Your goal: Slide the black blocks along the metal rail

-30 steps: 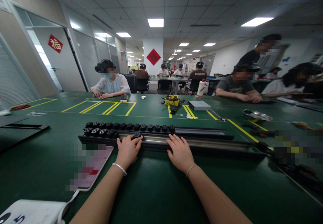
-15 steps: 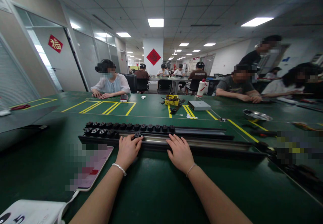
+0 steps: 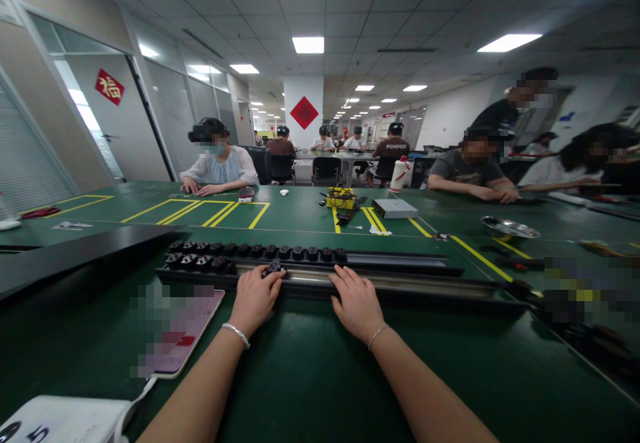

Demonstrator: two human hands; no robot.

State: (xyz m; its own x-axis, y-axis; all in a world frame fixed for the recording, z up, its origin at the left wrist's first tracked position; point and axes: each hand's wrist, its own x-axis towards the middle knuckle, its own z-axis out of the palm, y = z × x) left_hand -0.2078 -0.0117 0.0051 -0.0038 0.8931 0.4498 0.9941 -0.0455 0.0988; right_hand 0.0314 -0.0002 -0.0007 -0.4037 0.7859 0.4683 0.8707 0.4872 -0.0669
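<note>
A long black rail point(image 3: 430, 288) with a shiny metal channel lies across the table before me. My left hand point(image 3: 255, 300) is closed at a small black socket-like module point(image 3: 275, 268) in the channel, the module showing between its fingertips. Over the rail's middle, my right hand point(image 3: 357, 300) rests with fingers stretched out on the near edge, holding no loose part. Several more black modules point(image 3: 219, 264) sit in the rail left of my hands. Just behind it lies a second black rail point(image 3: 400, 259), its left part filled with a row of similar modules.
A dark long panel point(image 3: 75, 256) reaches in from the left. Nearer me are a phone point(image 3: 193, 336) on a cable and a white device point(image 3: 65, 420). Farther off stand a yellow box point(image 3: 341, 197), a grey box point(image 3: 395, 208) and a metal bowl point(image 3: 510, 227). Other people sit around.
The dark panel at the left has swung in closer to the rails' left ends. Both my hands and the module stay almost in the same place.
</note>
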